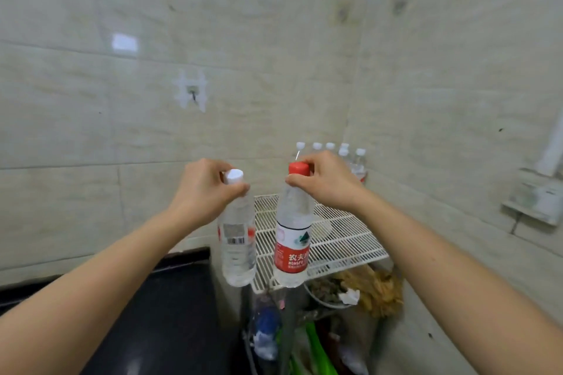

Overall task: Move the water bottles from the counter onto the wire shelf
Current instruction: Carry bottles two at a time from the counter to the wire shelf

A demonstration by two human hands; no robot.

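Two bottles hang in the air, each pinched at the neck. The white-cap bottle [237, 231] is in the left hand [202, 189], fingers closed around the neck just under the cap. The red-cap bottle [293, 231] is in the right hand [327, 181], gripped the same way, thumb and fingers wrapped below the cap. Both bottles hang close to upright, long axis vertical, bases tilted slightly toward each other and not touching. They look full, so I judge the weight is pulling straight down from the grip.

The shelf [341, 240] lies at 12 to 1 o'clock from the hands, beyond and below the bottles. The red-cap bottle's base appears over the shelf's near edge; the white-cap bottle's base sits just left of the shelf's left edge, above the gap beside the counter [158, 307], which lies at 7 o'clock. Whether either base has cleared the rim in depth, I cannot tell.

The right hand is nearer the open wire. The left must travel toward 1 o'clock to get over the shelf at all.

At the back of the shelf, at 12 o'clock and against the wall, a row of bottles [338, 152] stands upright. The free space lies between that row and the near edge, so the set-down should be forward, then straight down, keeping each bottle vertical.

Below the shelf, at 5 o'clock, lies clutter [359, 289], too blurred to name.
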